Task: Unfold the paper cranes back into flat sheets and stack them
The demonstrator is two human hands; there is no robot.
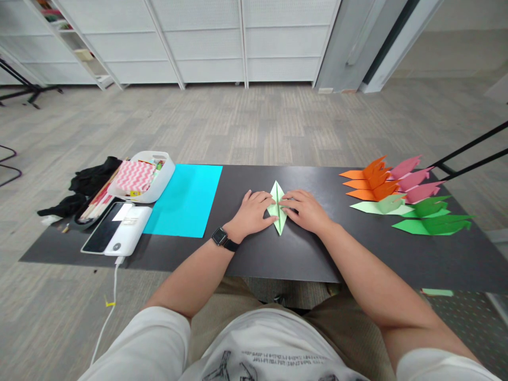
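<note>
A light green folded paper (279, 221) lies on the dark table in front of me, a narrow diamond with a crease or slit down its middle. From the left, my left hand (254, 212) rests on it, palm down, fingers stretched out and its thumb near the lower half. My right hand (305, 209) lies against the right edge, fingers spread and slightly bent, the tips on the paper. Both hands press the paper to the table; neither wraps round it. Parts of its sides are hidden under the fingers.
Several folded paper figures stand at the right: orange (373, 180), pink (413, 180) and green (432, 225). To the left lie a blue sheet (186, 201), a white box (164, 174) of supplies, a cabled white device (129, 230), a phone (102, 233) and black cloth (95, 177).
</note>
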